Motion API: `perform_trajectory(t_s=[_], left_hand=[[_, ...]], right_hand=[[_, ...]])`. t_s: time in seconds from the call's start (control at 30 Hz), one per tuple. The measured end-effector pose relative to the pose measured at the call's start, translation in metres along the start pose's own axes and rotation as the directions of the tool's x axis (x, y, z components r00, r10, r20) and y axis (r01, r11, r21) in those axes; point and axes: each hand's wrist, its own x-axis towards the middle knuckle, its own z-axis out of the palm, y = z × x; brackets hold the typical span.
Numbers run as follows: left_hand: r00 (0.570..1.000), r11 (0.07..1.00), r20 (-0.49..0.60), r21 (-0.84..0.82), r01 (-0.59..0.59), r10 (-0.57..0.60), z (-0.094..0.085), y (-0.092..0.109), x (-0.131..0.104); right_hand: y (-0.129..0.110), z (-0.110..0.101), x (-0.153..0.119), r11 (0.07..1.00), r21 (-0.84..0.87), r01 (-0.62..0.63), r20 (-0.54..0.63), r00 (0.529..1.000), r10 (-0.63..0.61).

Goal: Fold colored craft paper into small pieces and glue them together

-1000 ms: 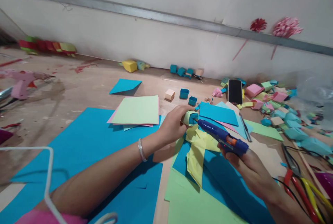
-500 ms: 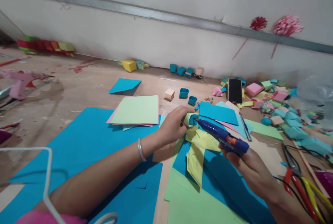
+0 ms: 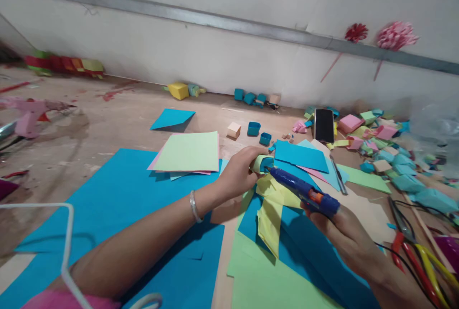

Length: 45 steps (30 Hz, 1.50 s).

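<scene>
My left hand point(image 3: 239, 171) is closed around a small folded paper box point(image 3: 264, 163), pale green outside with blue showing at its open end. A dark blue hot glue gun point(image 3: 304, 189) sits in the grip of my right hand point(image 3: 346, 232). Its nozzle points left, right at the box's open end; whether it touches the paper is hard to see. Folded yellow paper strips point(image 3: 270, 218) lie crossed just below, on blue and green sheets. Beyond my hands stand two small blue paper boxes point(image 3: 254, 128) and a peach paper cube point(image 3: 234, 130).
Stacked pale green sheets point(image 3: 188, 152) lie left of centre on large blue paper point(image 3: 150, 189). To the right are a phone point(image 3: 323, 125), a pen point(image 3: 338, 174), a heap of folded paper pieces point(image 3: 403, 165) and pliers point(image 3: 405, 227). A pink glue gun point(image 3: 28, 115) rests far left.
The glue gun has shifted slightly left and down, its nozzle nearer the inside of the paper box. My left hand keeps its place.
</scene>
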Motion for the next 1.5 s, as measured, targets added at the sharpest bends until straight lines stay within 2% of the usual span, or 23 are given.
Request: perform_trajectory(t_s=[0.13, 0.27, 0.77, 1.03, 1.13, 1.23, 1.3, 1.37, 1.43, 1.5], left_hand=[[1.0, 1.0, 0.012, -0.006, -0.012, 0.012, 0.001, 0.002, 0.0], [1.0, 1.0, -0.003, -0.017, -0.003, 0.003, 0.001, 0.003, -0.001], [1.0, 1.0, -0.003, -0.018, -0.004, 0.004, 0.001, 0.002, -0.001], [1.0, 0.999, 0.003, -0.028, -0.03, 0.03, 0.0, 0.001, 0.0], [0.992, 0.996, -0.102, -0.054, 0.071, -0.077, -0.006, -0.004, 0.005], [0.932, 0.951, -0.24, -0.215, 0.223, -0.272, -0.016, -0.008, 0.012], [0.884, 0.89, -0.284, -0.381, 0.251, -0.371, -0.022, -0.008, 0.015], [0.859, 0.837, -0.302, -0.497, 0.229, -0.414, -0.026, -0.004, 0.016], [0.855, 0.813, -0.299, -0.543, 0.212, -0.423, -0.027, 0.001, 0.016], [0.859, 0.806, -0.285, -0.552, 0.216, -0.425, -0.027, 0.004, 0.016]], right_hand=[[0.001, 0.0, 0.0, 1.0, 0.004, -0.003, -0.027, 1.0, 0.004], [0.001, -0.002, 0.0, 0.999, -0.041, 0.024, 0.032, 0.999, -0.023], [0.001, -0.008, 0.0, 0.995, -0.092, 0.047, 0.015, 0.999, -0.046], [0.012, -0.008, -0.002, 0.999, 0.038, 0.015, -0.029, 0.999, -0.014], [0.016, -0.015, -0.003, 0.991, 0.101, 0.084, -0.079, 0.994, -0.077], [0.012, -0.026, -0.002, 0.971, -0.057, 0.23, -0.111, 0.966, -0.235], [0.007, -0.029, 0.002, 0.919, -0.205, 0.337, -0.027, 0.937, -0.349], [0.006, -0.028, 0.008, 0.877, -0.279, 0.392, 0.103, 0.92, -0.378], [0.008, -0.021, 0.014, 0.863, -0.322, 0.389, 0.183, 0.92, -0.346], [0.011, -0.013, 0.019, 0.842, -0.376, 0.387, 0.212, 0.92, -0.329]])
